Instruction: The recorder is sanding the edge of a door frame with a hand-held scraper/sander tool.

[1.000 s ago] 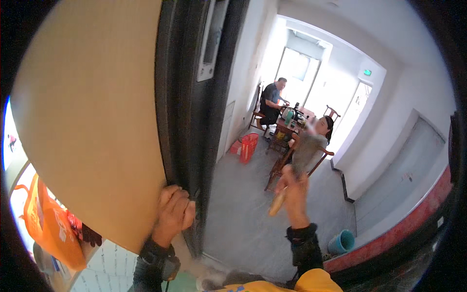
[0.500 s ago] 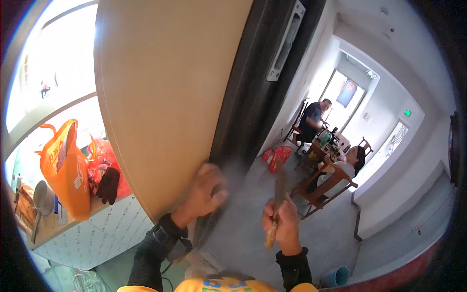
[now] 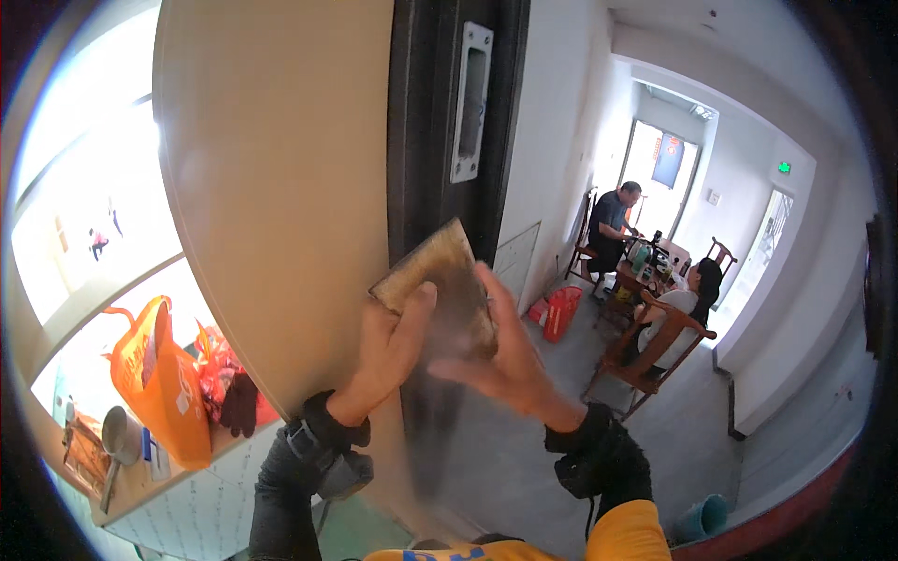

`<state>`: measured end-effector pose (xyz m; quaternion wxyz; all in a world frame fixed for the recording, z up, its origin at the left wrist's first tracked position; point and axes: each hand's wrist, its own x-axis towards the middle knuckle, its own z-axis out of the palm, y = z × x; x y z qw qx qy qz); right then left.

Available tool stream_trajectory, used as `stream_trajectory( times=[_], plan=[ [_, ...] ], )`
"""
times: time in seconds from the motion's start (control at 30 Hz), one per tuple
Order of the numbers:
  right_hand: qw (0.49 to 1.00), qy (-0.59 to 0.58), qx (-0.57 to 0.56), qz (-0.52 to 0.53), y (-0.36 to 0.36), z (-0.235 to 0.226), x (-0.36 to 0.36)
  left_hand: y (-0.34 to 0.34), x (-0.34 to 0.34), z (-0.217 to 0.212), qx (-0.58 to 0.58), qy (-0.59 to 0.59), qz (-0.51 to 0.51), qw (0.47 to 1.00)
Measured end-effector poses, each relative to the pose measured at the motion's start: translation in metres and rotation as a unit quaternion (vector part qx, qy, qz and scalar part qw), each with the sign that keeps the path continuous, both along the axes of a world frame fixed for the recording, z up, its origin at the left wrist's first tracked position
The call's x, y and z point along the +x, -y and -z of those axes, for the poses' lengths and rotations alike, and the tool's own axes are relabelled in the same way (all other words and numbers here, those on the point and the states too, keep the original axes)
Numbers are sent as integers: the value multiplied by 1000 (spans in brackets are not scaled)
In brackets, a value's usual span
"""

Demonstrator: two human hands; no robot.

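Head view shows a flat brownish slab [image 3: 451, 273] raised before the dark frame [image 3: 432, 140]; the left hand [image 3: 385, 344] pinches its left side beneath the thumb, while the right hand [image 3: 510, 366] spreads at its right edge, contact too blurred to tell. Leftward are a tan panel [image 3: 271, 187] and an orange bag [image 3: 161, 388].

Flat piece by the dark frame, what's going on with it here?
A person's left hand holds the worn, flat piece, thumb on its face, in front of the dark upright frame. The right hand is at the opposite edge; whether it touches is unclear. An orange bag stands off to the left.
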<state>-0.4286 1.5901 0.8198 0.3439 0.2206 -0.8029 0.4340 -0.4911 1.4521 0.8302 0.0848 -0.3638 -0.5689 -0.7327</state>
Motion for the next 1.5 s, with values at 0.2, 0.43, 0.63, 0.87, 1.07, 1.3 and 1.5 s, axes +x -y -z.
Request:
stream_trajectory(
  times=[0.2,0.43,0.63,0.87,1.07,1.3,1.5],
  plan=[
    [955,55,233,177,-16,-48,4,-6,-4,-30,7,-12,3,1000],
    [877,114,355,304,-8,-79,23,-4,-13,-42,27,74,45,996],
    [864,83,373,329,0,-82,25,-6,-17,-35,61,79,70,993],
    [844,106,401,341,-9,-89,16,-18,-20,-44,90,102,61,989],
    [854,59,388,341,-7,-88,8,-16,-23,-54,84,129,94,984],
    [852,37,408,328,-10,-88,15,-19,-24,-48,94,152,96,979],
    [830,88,426,349,0,-89,11,-18,-27,-48,93,120,100,983]
  ],
)
